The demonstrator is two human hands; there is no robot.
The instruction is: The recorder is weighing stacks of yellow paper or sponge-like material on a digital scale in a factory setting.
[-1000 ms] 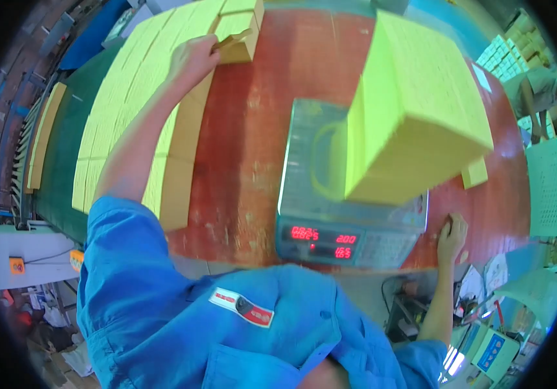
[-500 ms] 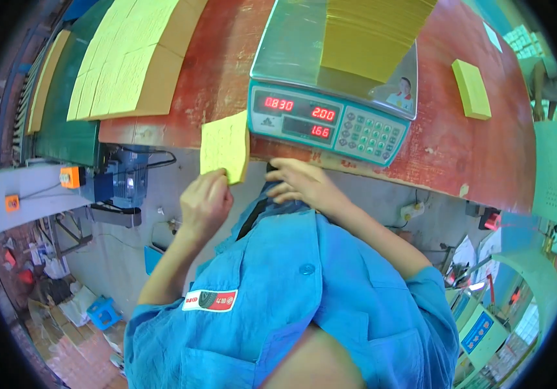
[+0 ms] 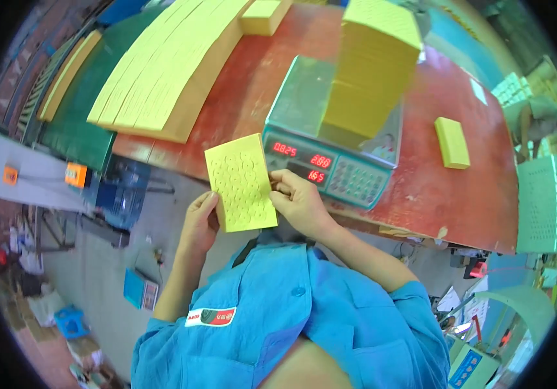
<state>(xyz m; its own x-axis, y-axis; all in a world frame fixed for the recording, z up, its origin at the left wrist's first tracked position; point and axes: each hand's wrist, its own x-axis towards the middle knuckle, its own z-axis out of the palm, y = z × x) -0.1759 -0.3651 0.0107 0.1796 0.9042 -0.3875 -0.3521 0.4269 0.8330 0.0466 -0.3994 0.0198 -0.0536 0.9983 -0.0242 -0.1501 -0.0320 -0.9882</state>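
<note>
A thin bundle of yellow paper [image 3: 242,185], its face stamped with rows of curved marks, is held upright in front of my chest, by the table's front edge. My left hand [image 3: 202,217] pinches its lower left edge between thumb and fingers. At its right edge my right hand [image 3: 296,200] grips it with bent fingers, partly hidden behind the sheets. Just beyond, a teal weighing scale [image 3: 291,154] with lit red digits stands on the table. A tall stack of yellow paper [image 3: 366,81] rests on the scale's metal pan.
Long rows of yellow paper stacks [image 3: 175,65] lie on the red table [image 3: 421,207] at the left, with a small block [image 3: 264,16] behind them. Another yellow block [image 3: 452,142] lies at the right. A green conveyor belt [image 3: 74,133] adjoins on the left. A person [image 3: 541,120] bends at the far right.
The bundle has come closer to me and turned its stamped face up. My right hand, empty before, now grips its right edge. The view has shifted, showing more of the table.
</note>
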